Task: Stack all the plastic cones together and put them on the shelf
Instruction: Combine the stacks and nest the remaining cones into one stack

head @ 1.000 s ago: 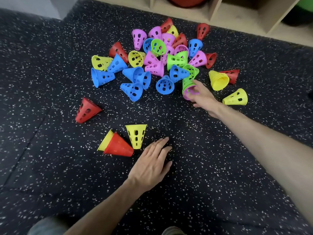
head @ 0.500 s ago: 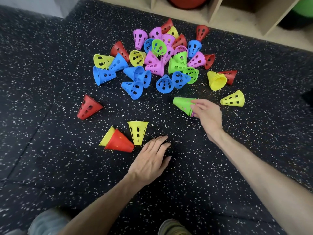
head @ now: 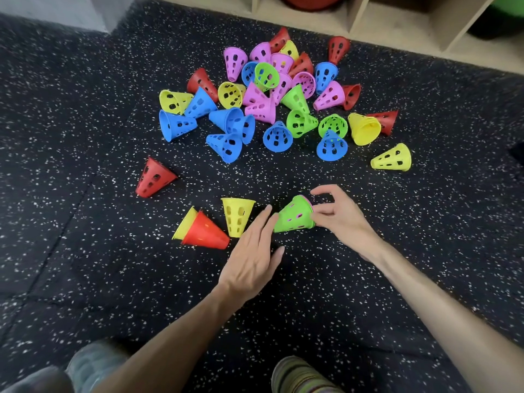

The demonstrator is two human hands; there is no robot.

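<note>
A green cone (head: pixel 295 215) with a pink cone nested inside lies tilted on the black speckled floor, narrow end to the left. My right hand (head: pixel 340 219) pinches its wide rim. My left hand (head: pixel 252 262) has straight fingers, and its fingertips touch the cone's narrow end. Just left stand an upside-down yellow cone (head: pixel 237 215) and a red cone nested over a yellow one (head: pixel 205 232). A pile of several loose coloured cones (head: pixel 269 97) lies farther back. The wooden shelf (head: pixel 397 21) runs along the top edge.
A lone red cone (head: pixel 153 178) lies at the left and a lone yellow cone (head: pixel 392 158) at the right. A red ball and a green thing sit in the shelf compartments. My knee (head: pixel 93 361) and striped sock (head: pixel 300 375) show at the bottom.
My right hand took the green-and-pink cone from the pile's edge and drew it toward me. My left hand lifted and met the cone's narrow end.
</note>
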